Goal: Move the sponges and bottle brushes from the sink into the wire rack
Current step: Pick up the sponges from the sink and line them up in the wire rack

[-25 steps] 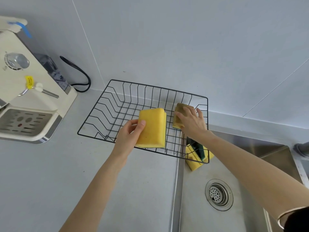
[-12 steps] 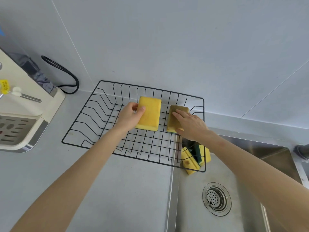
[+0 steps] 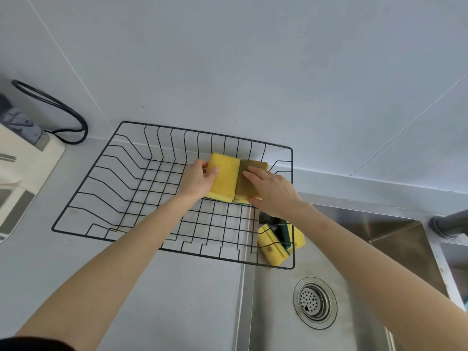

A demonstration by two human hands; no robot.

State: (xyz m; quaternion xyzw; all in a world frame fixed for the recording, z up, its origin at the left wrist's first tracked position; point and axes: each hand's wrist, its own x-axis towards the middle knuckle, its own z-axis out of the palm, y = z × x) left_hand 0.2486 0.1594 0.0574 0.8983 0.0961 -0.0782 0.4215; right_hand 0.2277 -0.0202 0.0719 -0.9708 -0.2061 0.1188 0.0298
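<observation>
A black wire rack (image 3: 106, 178) sits on the counter, its right end reaching over the sink (image 3: 354, 325). Inside it, at the back right, lie a plain yellow sponge (image 3: 225, 178) and an olive-topped sponge (image 3: 244, 183) side by side, touching. My left hand (image 3: 196, 181) grips the yellow sponge by its left edge. Over the olive-topped sponge rests my right hand (image 3: 272, 191), fingers on its top and thumb at its near edge. In the sink's back left corner, under the rack's end, lie yellow sponges with a dark green pad (image 3: 278, 239). No bottle brush is in view.
A cream appliance (image 3: 25, 168) stands on the counter at the left with a black cord (image 3: 60, 115) looping behind it. The sink drain (image 3: 315, 301) is at the lower right. A grey tap base (image 3: 448, 224) sits at the right edge. A pale wall rises behind the rack.
My left hand has carried the yellow sponge from above the rack's front down to its back right, flat beside the olive-topped sponge. My right hand stayed on that sponge. The camera shifted right.
</observation>
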